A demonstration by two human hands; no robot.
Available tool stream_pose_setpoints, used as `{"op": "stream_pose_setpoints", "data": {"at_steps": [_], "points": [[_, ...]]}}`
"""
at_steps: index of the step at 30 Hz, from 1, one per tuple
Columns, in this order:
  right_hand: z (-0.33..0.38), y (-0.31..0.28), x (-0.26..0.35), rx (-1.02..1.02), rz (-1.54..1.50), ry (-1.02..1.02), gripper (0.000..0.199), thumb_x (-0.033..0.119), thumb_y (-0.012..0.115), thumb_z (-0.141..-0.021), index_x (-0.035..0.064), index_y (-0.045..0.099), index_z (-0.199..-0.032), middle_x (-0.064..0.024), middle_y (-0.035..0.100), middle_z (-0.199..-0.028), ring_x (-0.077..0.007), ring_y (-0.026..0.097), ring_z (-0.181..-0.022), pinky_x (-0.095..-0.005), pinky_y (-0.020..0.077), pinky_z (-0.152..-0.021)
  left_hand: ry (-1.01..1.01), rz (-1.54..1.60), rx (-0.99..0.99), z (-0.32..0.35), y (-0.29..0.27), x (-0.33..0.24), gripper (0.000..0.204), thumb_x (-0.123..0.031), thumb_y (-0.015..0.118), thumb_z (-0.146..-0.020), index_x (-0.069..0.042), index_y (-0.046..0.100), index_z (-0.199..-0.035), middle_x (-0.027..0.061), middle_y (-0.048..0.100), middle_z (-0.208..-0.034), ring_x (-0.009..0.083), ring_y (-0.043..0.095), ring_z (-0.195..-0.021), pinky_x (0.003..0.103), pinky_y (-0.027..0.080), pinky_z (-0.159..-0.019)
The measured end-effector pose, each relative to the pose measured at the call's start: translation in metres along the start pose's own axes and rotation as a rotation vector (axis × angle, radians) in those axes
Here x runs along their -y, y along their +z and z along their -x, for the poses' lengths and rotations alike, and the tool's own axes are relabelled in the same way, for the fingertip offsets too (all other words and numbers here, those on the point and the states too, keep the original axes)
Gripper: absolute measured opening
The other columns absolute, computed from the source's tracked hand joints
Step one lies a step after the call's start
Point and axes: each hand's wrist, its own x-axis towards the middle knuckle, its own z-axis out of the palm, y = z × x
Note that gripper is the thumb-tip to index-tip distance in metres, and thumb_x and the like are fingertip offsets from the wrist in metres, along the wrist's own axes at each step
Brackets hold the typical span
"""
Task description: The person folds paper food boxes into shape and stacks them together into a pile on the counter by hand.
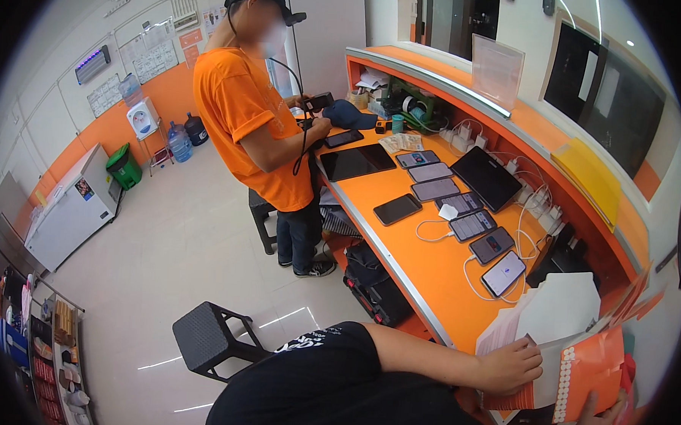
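Observation:
My left arm in a black sleeve reaches across to the right, and my left hand point(510, 366) has its fingers curled onto a stack of white and pinkish papers point(557, 304) at the near right end of the orange desk. An orange sheet point(516, 399) shows just under that hand. My right hand point(596, 420), partly cut off by the dark rim, grips the lower edge of an orange packet point(593, 375) with a row of white round dots down its left side. The two hands are close together but apart.
Several phones point(503, 273) lie along the orange desk point(430, 250), some on white charging cables. A tablet point(356, 161) and dark screen point(485, 178) are farther back. A person in an orange shirt point(231, 109) stands at the far end, handling a black device. A black stool point(212, 336) stands left.

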Motion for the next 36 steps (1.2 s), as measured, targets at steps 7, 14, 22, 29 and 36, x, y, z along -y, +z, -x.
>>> {"op": "stream_pose_setpoints", "data": {"at_steps": [7, 14, 22, 29, 36], "points": [[0.015, -0.002, -0.022, 0.186, 0.08, 0.152, 0.034, 0.006, 0.068, -0.075, -0.0009, 0.046, -0.099, -0.0123, 0.045, -0.089, -0.0261, 0.048, -0.09, -0.0422, 0.0334, -0.097, 0.047, 0.236, -0.006, 0.002, 0.006, -0.011, 0.028, -0.018, 0.06, -0.065, -0.005, 0.052, -0.089, 0.0155, 0.049, -0.102, 0.0299, 0.049, -0.099, 0.04, 0.04, -0.086], [0.018, 0.043, -0.019, 0.156, 0.298, -0.066, 0.054, 0.01, 0.078, -0.07, -0.0028, 0.048, -0.112, -0.0168, 0.048, -0.117, -0.0287, 0.047, -0.107, -0.0356, 0.0386, -0.091, 0.071, 0.6, 0.139, 0.006, -0.003, 0.021, 0.033, -0.021, 0.051, -0.082, -0.002, 0.057, -0.109, 0.0205, 0.051, -0.117, 0.0372, 0.05, -0.106, 0.042, 0.043, -0.086], [0.004, 0.046, -0.007, -0.036, 0.435, -0.502, 0.043, 0.029, 0.081, -0.063, 0.0051, 0.053, -0.085, -0.007, 0.051, -0.077, -0.0276, 0.05, -0.076, -0.0442, 0.043, -0.083, 0.123, 0.444, 0.044, -0.011, -0.016, 0.007, 0.027, -0.006, 0.064, -0.069, -0.004, 0.057, -0.095, 0.0089, 0.054, -0.097, 0.0277, 0.054, -0.091, 0.037, 0.045, -0.077], [0.007, 0.035, -0.005, 0.013, 0.397, -0.511, 0.043, 0.031, 0.081, -0.063, 0.0046, 0.052, -0.081, -0.0072, 0.049, -0.074, -0.0267, 0.049, -0.073, -0.0435, 0.0436, -0.085, 0.147, 0.338, 0.037, -0.008, -0.019, -0.003, 0.028, -0.006, 0.066, -0.069, -0.005, 0.059, -0.096, 0.0066, 0.054, -0.094, 0.0249, 0.053, -0.089, 0.037, 0.042, -0.078], [0.008, 0.025, -0.017, 0.024, 0.335, -0.439, 0.044, 0.032, 0.081, -0.062, 0.0043, 0.052, -0.081, -0.0086, 0.05, -0.075, -0.029, 0.049, -0.073, -0.04, 0.0442, -0.082, 0.207, 0.404, 0.091, -0.013, -0.017, -0.001, 0.033, -0.006, 0.065, -0.069, -0.006, 0.059, -0.101, 0.0074, 0.053, -0.096, 0.0261, 0.051, -0.092, 0.038, 0.041, -0.081]]}}
